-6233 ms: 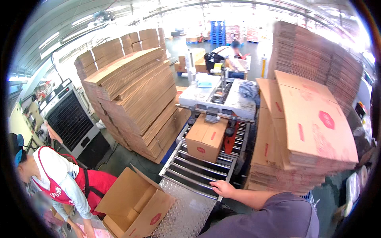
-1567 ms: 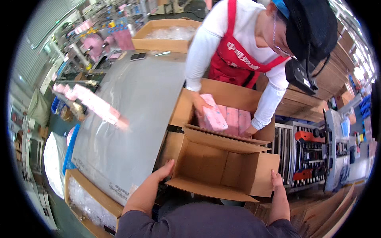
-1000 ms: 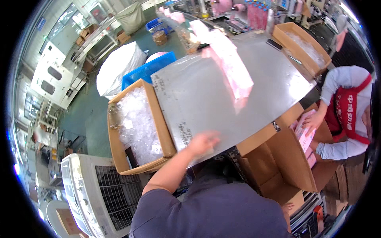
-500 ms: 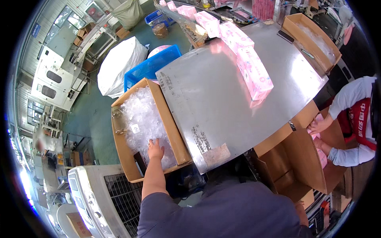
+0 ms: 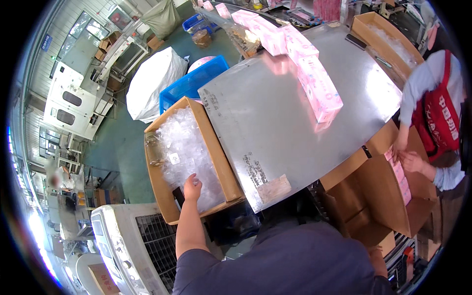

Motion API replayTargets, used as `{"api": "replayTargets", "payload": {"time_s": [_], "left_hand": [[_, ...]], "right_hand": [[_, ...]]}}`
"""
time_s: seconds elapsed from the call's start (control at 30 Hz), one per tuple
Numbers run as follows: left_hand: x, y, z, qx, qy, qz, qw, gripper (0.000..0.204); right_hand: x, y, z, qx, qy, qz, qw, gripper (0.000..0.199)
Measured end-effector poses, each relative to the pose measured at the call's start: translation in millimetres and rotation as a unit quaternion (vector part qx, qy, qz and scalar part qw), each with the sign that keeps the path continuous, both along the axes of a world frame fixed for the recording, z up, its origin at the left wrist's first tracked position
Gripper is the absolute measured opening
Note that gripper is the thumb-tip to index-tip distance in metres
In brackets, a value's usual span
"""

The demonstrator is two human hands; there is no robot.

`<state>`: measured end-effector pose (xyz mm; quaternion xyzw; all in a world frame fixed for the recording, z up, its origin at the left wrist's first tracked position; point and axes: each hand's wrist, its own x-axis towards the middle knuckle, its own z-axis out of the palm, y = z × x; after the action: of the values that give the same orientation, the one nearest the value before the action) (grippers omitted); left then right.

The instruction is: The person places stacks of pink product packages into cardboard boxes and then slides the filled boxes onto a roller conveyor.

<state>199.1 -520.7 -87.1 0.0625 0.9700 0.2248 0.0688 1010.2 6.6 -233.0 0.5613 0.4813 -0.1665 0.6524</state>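
Note:
My left hand (image 5: 192,188) is over the near part of an open cardboard box (image 5: 214,152) filled with clear plastic pieces (image 5: 184,140). Its fingers are curled in toward the thumb; whether a clear piece is between them is too small to make out. A dark flat object (image 5: 178,197) lies in the box beside my wrist. Of my right arm only a bit of forearm (image 5: 378,263) shows at my side, and the hand is out of sight. Right of the box is a metal-topped table (image 5: 255,128) bearing a row of pink patterned cartons (image 5: 319,91).
At the right, a co-worker's hands (image 5: 408,157) touch pink cartons in a large open cardboard box (image 5: 364,196). Another box of clear pieces (image 5: 388,42) and a phone (image 5: 355,42) are at the table's far right. A blue crate (image 5: 194,81) and white sack (image 5: 155,86) stand beyond my box.
My left hand's fingers, spread over the clear pieces before, are now curled in. The co-worker has straightened somewhat and shifted their hands at the large box. The view has shifted slightly.

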Motion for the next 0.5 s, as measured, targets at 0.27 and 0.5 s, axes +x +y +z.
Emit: {"api": "replayTargets", "payload": {"time_s": [0.27,0.5], "left_hand": [[12,-22,11,0.02,-0.26,-0.029,0.965,0.028],[25,2,-10,-0.255,-0.219,-0.287,0.897,0.026]], "right_hand": [[0,11,6,0.021,0.049,0.004,0.999,0.118],[31,18,-8,-0.016,0.104,0.021,0.994,0.102]]}}
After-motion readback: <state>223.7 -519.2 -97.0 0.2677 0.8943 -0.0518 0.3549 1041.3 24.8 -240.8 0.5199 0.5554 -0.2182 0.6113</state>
